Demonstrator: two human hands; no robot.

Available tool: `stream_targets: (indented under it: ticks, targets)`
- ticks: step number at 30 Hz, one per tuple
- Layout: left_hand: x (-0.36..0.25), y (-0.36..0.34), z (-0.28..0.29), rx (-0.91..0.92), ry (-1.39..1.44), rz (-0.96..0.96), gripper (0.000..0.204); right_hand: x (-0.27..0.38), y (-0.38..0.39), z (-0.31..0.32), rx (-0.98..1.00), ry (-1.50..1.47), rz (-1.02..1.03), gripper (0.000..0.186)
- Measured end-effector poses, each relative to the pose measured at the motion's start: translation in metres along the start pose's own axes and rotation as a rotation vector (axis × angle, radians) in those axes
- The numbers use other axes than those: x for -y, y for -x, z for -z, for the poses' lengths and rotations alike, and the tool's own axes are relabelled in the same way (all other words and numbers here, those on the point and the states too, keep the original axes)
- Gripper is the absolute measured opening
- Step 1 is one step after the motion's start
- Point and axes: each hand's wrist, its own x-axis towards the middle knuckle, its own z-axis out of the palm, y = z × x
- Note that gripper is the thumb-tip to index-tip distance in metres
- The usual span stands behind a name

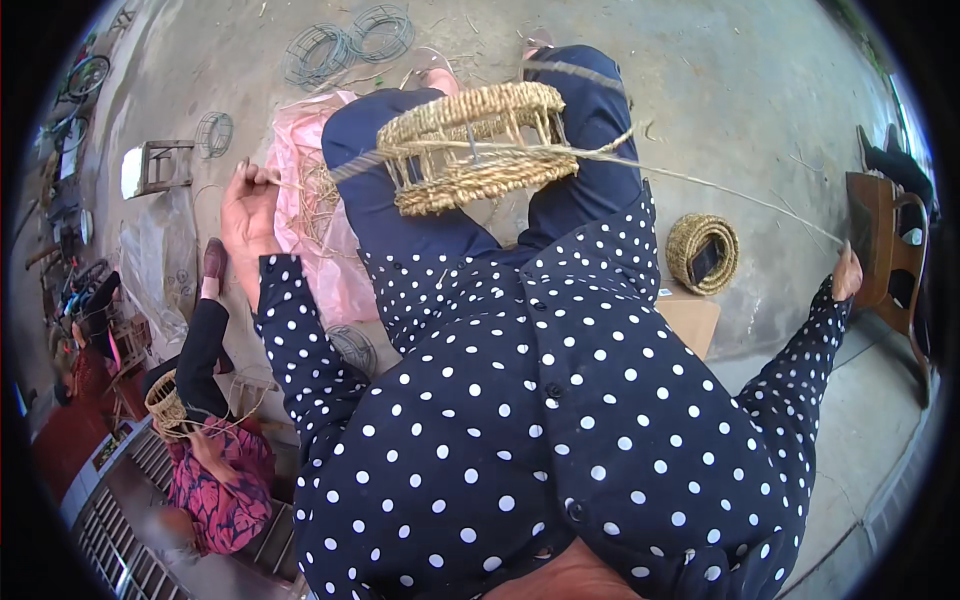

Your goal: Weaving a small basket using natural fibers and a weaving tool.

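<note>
A half-woven straw basket [480,190] rests across my thighs, its two thick braided bands joined by upright ribs with gaps between them. My left hand [250,210] is out to the left of it, the fingertips pinched on a strand of twisted straw [350,167] that runs to the basket and is smeared by motion. Far to the right, my right hand [848,275] is closed on a straw cord [720,187], drawn taut from the basket's right side. Another blurred piece of strand [575,72] shows above the basket's far rim.
A pink plastic sheet [350,285] with loose straw lies by my left leg. Wire frames [320,55] lie on the floor ahead. To my right are a finished woven basket [675,245] on a cardboard box [690,315], and a wooden chair [875,240]. A co-worker [220,480] sits at lower left.
</note>
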Motion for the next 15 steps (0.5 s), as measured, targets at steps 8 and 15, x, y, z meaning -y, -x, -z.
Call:
stream_targets:
  ticks: [8,15]
  targets:
    - [0.018,0.033,-0.067,0.179,-0.421,-0.196,0.039,0.383,0.182,0.023,0.578,-0.751,0.553,0.028]
    - [0.08,0.039,-0.146,0.358,-1.093,-0.202,0.045,0.502,0.276,0.046,0.477,-0.772,1.174,0.018]
